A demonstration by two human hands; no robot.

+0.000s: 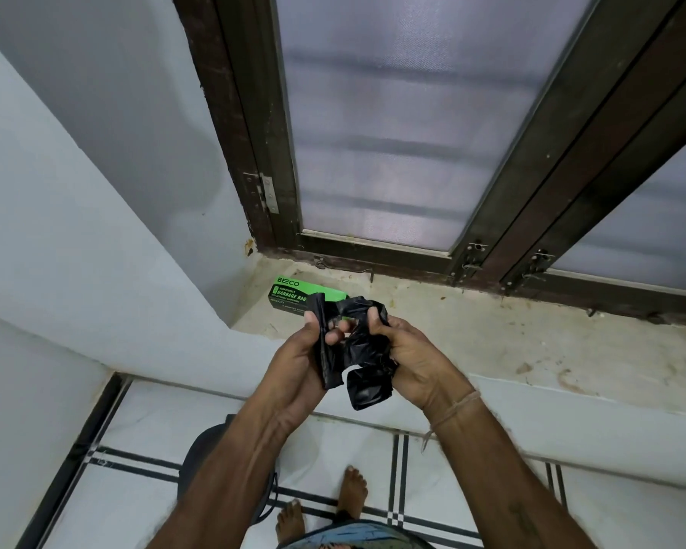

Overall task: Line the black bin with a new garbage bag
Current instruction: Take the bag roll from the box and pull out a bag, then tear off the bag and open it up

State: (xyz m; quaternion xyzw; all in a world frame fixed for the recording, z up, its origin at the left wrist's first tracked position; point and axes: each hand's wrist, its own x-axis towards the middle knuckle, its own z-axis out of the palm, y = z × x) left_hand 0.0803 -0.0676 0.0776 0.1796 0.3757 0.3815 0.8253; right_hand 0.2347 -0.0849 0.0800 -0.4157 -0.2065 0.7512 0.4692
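A crumpled, still partly folded black garbage bag (356, 346) hangs between both my hands at chest height in front of a window ledge. My left hand (298, 362) pinches its left edge with thumb and fingers. My right hand (408, 356) grips its right side near the top. The black bin (203, 465) stands on the floor below my left forearm, which hides most of it. A green and black garbage bag box (294, 293) lies on the ledge just behind the bag.
The stone window ledge (492, 350) runs across in front of me, under a dark-framed window with frosted panes (393, 132). A grey wall (76, 231) closes in on the left. My bare feet (351, 493) stand on a white tiled floor with black lines.
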